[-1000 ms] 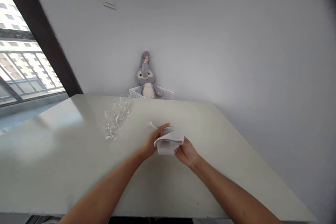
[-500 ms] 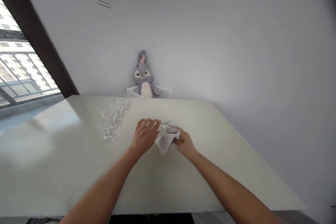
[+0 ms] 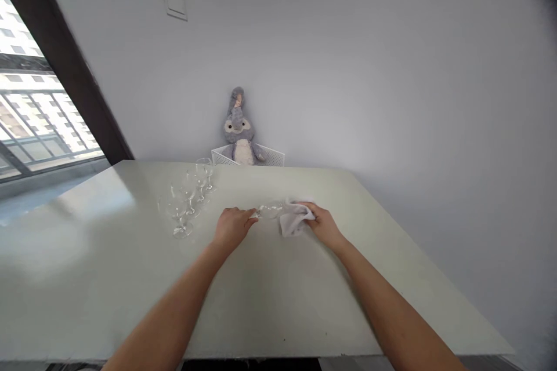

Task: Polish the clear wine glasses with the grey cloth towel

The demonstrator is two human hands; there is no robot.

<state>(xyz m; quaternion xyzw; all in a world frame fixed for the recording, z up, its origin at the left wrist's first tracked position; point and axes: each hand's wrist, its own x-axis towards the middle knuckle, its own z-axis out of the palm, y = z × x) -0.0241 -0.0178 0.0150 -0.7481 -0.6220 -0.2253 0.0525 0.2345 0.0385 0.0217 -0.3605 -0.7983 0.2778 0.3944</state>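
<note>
A clear stemmed glass (image 3: 270, 211) lies sideways between my two hands, its bowl pointing right. My left hand (image 3: 235, 228) is closed on its foot end, fingers pinching from the left. In my right hand (image 3: 324, 225) is a white cloth (image 3: 295, 220), which covers the rim end of the glass. The cloth hangs in loose folds, and part of my right fingers is hidden by it. Whether the glass touches the table below I cannot tell.
Several clear stemmed glasses (image 3: 181, 214) stand upright in a row on the pale table (image 3: 261, 301), left of my hands. Behind the table's far edge, a grey plush toy (image 3: 242, 142) sits in a white perforated basket (image 3: 274, 156) against the wall.
My left hand has gone from spread fingers over the glass to a pinch at its foot end. My right hand and the cloth have moved slightly right, onto the rim end.
</note>
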